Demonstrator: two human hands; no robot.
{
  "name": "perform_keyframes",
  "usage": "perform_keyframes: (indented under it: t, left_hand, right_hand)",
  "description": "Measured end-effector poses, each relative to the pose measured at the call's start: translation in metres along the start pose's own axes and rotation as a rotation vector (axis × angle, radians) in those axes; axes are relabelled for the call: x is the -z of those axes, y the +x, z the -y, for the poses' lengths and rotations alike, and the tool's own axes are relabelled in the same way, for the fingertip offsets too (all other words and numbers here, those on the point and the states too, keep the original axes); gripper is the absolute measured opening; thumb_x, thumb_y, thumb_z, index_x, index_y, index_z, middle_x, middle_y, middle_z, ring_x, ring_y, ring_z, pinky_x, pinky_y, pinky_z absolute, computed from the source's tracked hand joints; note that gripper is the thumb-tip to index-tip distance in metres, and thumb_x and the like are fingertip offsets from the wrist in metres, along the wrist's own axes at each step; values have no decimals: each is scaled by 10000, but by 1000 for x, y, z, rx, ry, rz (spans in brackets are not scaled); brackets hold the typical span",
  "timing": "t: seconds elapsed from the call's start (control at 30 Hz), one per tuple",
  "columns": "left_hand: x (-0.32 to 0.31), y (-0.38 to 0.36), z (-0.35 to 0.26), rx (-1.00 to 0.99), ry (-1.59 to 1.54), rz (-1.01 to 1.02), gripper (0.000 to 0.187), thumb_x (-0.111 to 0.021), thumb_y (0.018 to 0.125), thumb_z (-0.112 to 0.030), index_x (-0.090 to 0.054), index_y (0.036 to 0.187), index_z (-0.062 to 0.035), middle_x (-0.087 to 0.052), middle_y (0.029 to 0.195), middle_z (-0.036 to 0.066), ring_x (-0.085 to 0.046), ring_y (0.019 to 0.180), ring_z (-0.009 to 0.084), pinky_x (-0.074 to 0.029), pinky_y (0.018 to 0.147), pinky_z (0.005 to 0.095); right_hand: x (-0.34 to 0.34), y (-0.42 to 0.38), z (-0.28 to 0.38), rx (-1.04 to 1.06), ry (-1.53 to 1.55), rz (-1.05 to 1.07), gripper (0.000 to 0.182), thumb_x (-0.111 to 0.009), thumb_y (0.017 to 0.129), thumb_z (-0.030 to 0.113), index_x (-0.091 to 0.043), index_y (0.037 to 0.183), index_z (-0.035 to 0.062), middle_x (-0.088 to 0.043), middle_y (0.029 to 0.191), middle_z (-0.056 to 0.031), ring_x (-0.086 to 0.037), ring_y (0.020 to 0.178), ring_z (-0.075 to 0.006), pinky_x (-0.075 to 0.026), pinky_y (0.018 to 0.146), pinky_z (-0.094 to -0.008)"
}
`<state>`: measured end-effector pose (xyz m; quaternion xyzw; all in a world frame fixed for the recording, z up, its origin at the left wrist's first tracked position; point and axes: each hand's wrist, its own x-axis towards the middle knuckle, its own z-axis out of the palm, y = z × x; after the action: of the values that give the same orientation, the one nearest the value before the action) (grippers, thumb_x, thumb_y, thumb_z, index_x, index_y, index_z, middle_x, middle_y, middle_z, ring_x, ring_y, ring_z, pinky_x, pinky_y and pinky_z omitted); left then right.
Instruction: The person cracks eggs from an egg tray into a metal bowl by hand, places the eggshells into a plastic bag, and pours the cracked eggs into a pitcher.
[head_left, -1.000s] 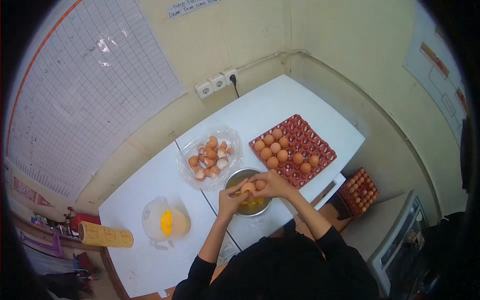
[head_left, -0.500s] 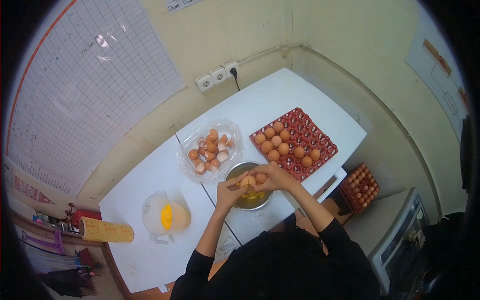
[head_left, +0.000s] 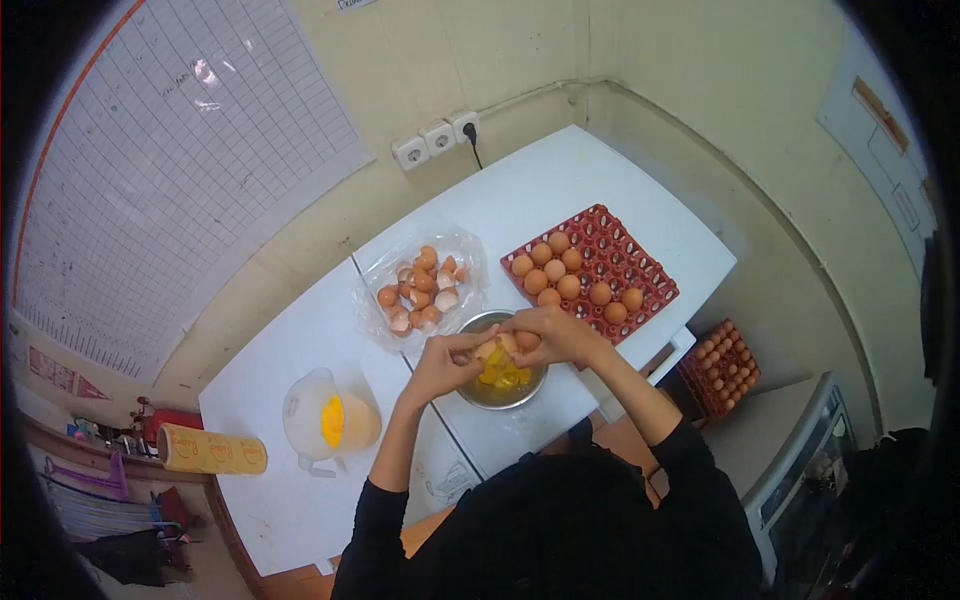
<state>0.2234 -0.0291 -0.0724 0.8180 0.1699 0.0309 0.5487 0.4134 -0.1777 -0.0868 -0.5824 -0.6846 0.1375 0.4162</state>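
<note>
Hands: left (head_left: 440, 368) and right (head_left: 548, 336) angled inward, fingertips pinching a cracked egg (head_left: 498, 346) | basically right over the metal bowl (head_left: 502, 398) | eggshells (head_left: 423, 290) far left

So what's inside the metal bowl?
Several yellow yolks in liquid show in the metal bowl. Your left hand, right hand and the opened egg cover part of the inside, so what lies there can't be seen.

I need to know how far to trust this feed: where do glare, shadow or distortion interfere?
Head view: the lens bows the table's edges and blacks out the corners; glare whitens patches of the wall chart; a faint shadow falls beside the jug; detail where the hands meet looks soft.
</note>
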Motion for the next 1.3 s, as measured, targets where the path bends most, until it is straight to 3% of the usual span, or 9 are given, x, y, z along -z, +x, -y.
perform_keyframes:
  t: [0.13,0.2,0.47,0.6,0.77,0.87,1.03,1.17,1.3]
  left_hand:
    - [7,4,-9,-138,102,-30,545,-613,736,-31,-604,1270,-137,-681,831,70,-513,661,62,-462,649,216]
    - [10,4,-20,-168,180,-3,518,-579,752,-7,-609,1259,-108,-685,843,141,-542,656,106,-477,663,244]
    - [19,6,-43,-365,303,-55,488,-548,759,33,-611,1236,-45,-681,963,183,-627,749,230,-500,737,299]
    - [23,-4,-66,-496,371,-150,521,-563,760,43,-589,1270,-59,-669,1051,177,-642,852,294,-494,778,320]
    - [24,-10,-67,-529,381,-227,531,-571,756,47,-591,1273,-70,-669,1062,166,-646,934,285,-489,811,316]
    - [24,-9,-61,-500,316,-225,518,-578,761,45,-596,1267,-65,-673,1080,154,-650,951,257,-494,827,310]
    - [18,-1,-32,-282,-25,-144,471,-570,790,48,-603,1251,-41,-680,1110,127,-651,943,170,-513,837,283]
    - [20,1,-31,-258,-27,-124,467,-555,797,58,-601,1252,-36,-684,1085,123,-646,936,142,-523,830,266]
    - [25,-3,-41,-321,77,-131,497,-531,796,119,-590,1267,-30,-649,1169,97,-628,954,139,-512,865,260]
  right_hand:
    - [12,5,6,19,-121,96,403,-755,721,230,-639,1066,59,-626,834,-103,-637,797,-266,-518,689,-356]
    - [16,7,8,31,-156,107,398,-749,728,247,-637,1066,68,-624,833,-93,-635,796,-259,-519,683,-358]
    - [40,24,24,178,-300,128,364,-729,730,239,-640,1052,95,-594,804,-41,-619,712,-229,-510,622,-337]
    - [53,37,40,391,-527,73,285,-689,755,213,-611,958,29,-584,788,-66,-619,678,-224,-498,551,-338]
    - [66,50,58,555,-753,74,255,-664,779,230,-593,877,6,-584,784,-80,-622,678,-199,-467,482,-332]
    - [67,52,56,499,-702,142,282,-688,749,169,-625,975,13,-586,783,-66,-610,613,-234,-478,537,-335]
    - [52,44,21,142,-216,180,355,-730,719,227,-662,1036,82,-631,846,-86,-621,762,-250,-491,660,-357]
    - [45,43,16,189,-181,132,328,-723,730,241,-636,984,52,-603,777,-91,-625,734,-309,-510,626,-390]
    - [57,54,52,315,-485,172,251,-666,766,191,-613,924,4,-604,788,-99,-629,712,-283,-525,600,-366]
